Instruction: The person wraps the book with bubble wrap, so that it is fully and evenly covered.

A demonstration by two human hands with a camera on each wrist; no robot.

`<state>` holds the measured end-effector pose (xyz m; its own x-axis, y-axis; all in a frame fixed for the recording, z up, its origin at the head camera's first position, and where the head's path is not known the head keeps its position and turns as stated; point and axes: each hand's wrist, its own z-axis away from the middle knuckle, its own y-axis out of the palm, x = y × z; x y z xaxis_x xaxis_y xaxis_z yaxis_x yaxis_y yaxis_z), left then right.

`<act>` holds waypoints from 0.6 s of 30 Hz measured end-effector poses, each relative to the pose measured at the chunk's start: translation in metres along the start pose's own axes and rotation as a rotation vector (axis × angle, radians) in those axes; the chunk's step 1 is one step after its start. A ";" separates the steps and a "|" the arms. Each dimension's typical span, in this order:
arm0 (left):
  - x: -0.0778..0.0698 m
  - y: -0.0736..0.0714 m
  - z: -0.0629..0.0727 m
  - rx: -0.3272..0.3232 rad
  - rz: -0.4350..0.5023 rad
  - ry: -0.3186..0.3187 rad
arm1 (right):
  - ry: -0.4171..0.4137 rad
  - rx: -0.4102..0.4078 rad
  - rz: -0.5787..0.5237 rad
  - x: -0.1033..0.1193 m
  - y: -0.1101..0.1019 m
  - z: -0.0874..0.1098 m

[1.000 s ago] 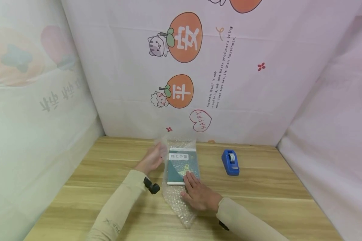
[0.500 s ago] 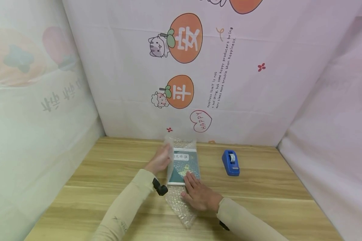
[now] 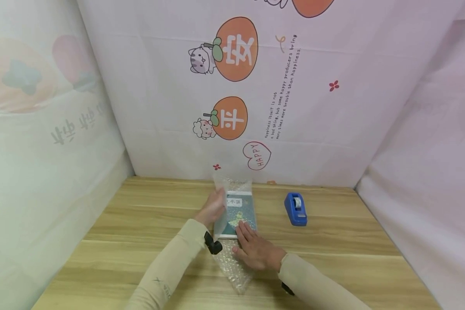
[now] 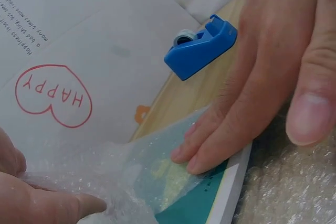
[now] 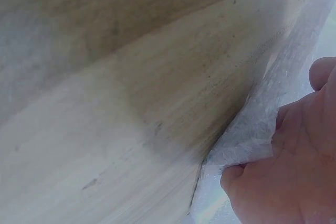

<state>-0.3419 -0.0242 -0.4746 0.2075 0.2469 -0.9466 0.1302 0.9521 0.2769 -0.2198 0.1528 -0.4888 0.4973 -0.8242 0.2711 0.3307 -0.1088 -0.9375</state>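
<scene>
A teal book (image 3: 246, 211) with a white label and a yellow figure lies on a sheet of bubble wrap (image 3: 232, 265). My left hand (image 3: 213, 206) pinches the wrap's left side, which stands raised and folds over the book's left part. In the left wrist view the lifted bubble wrap (image 4: 100, 182) runs from thumb and finger towards the cover. With fingers straight, my right hand (image 3: 258, 250) presses on the book's lower right corner, its thumb over the wrap below. The right wrist view shows a hand (image 5: 299, 166) against bubble wrap at the table.
A blue tape dispenser (image 3: 296, 209) with a roll of tape stands to the right of the book on the wooden table (image 3: 341, 241). Printed cloth (image 3: 306, 107) hangs behind the table's far edge, with more cloth on both sides.
My left hand has moved right, bringing the bubble wrap's left edge up and across the book's left part, covering some of the label. The right hand has stayed in place.
</scene>
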 end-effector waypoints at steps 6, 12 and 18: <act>0.014 0.008 -0.001 -0.110 -0.181 0.104 | -0.021 -0.001 0.003 0.003 -0.003 0.002; 0.021 0.019 0.000 -0.173 -0.285 0.117 | -0.002 0.006 -0.057 -0.004 -0.003 0.001; 0.021 0.026 0.000 -0.139 -0.412 0.098 | -0.006 0.031 -0.198 -0.022 -0.011 0.005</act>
<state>-0.3345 0.0061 -0.4870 0.0715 -0.1488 -0.9863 0.0493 0.9881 -0.1455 -0.2304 0.1747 -0.4830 0.4243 -0.7851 0.4512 0.4470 -0.2517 -0.8584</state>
